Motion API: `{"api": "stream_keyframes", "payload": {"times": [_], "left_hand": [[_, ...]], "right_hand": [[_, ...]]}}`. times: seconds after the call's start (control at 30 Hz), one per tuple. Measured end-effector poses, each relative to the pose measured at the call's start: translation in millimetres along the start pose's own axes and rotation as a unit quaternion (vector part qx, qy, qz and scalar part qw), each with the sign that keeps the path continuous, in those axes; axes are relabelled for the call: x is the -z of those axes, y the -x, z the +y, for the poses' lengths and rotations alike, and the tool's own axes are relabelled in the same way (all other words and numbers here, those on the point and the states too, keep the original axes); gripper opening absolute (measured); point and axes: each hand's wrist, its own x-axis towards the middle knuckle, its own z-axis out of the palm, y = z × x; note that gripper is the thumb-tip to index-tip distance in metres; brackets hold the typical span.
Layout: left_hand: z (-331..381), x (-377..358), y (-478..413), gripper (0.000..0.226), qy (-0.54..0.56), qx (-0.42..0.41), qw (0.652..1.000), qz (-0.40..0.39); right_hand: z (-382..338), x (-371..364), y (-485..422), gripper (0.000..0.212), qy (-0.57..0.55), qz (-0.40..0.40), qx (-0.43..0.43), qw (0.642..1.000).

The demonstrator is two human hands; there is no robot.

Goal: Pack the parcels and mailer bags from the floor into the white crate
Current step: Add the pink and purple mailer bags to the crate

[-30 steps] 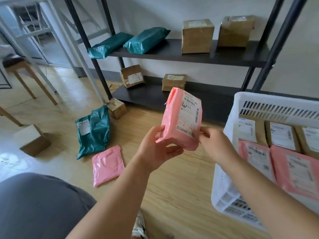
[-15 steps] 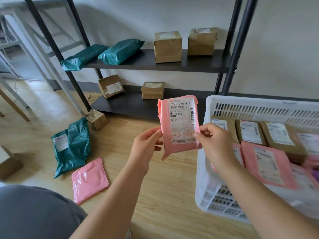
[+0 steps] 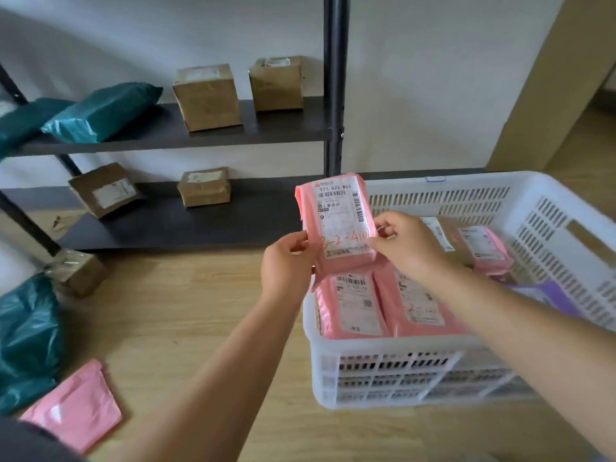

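Observation:
I hold a pink mailer bag [image 3: 336, 215] upright with its label facing me, over the near-left corner of the white crate [image 3: 393, 371]. My left hand [image 3: 286, 265] pinches its left edge and my right hand [image 3: 406, 245] pinches its right edge. Inside the crate lie several pink mailers [image 3: 353, 305], brown parcels and a purple mailer [image 3: 550, 295]. On the floor to the left lie a pink mailer [image 3: 73, 408], a green mailer [image 3: 26, 338] and a small brown box [image 3: 78, 271].
A dark metal rack [image 3: 333, 85] stands against the wall behind the crate. Its shelves carry green mailers [image 3: 100, 111] and several brown boxes [image 3: 206, 98]. Bare wooden floor lies between the crate and the floor parcels.
The pink mailer moved right, from over the floor to above the crate's near-left corner, still held by both hands. My view swung right, showing more of the crate.

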Motion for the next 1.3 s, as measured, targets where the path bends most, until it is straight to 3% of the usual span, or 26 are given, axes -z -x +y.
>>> {"api": "stream_keyframes", "payload": {"times": [0.1,0.23,0.47,0.7,0.93,1.17,1.3], "left_hand": [[2.0,-39.0,-10.4,0.017,-0.042,-0.018,0.998,-0.048],[3.5,-93.8,-15.1,0.019,-0.084,-0.033,0.988,-0.125],[12.7,-185.4,-8.5,0.041,-0.152,-0.057,0.957,-0.239],[-14.5,-237.4,-11.1,0.055,-0.266,-0.100,0.909,-0.305],[-17.5,-302.9,-29.0,0.044,-0.362,-0.157,0.857,-0.330],[-35.8,-364.1,-45.8,0.050,-0.455,-0.232,0.791,-0.337],[-46.6,-380.0,-54.6,0.061,-0.564,-0.276,0.696,-0.348]], "right_hand": [[31.7,29.2,-15.5,0.013,0.041,-0.021,-0.038,0.998],[80.0,62.0,-33.4,0.016,0.006,0.001,-0.103,0.995],[145.6,113.4,-63.2,0.021,-0.013,0.102,-0.187,0.977],[220.4,171.3,-92.2,0.027,0.065,0.165,-0.224,0.958],[290.7,196.3,-106.5,0.033,0.107,0.193,-0.268,0.938],[324.1,194.8,-128.8,0.033,0.170,0.194,-0.286,0.923],[328.8,187.2,-141.7,0.041,0.265,0.148,-0.254,0.918]]}}
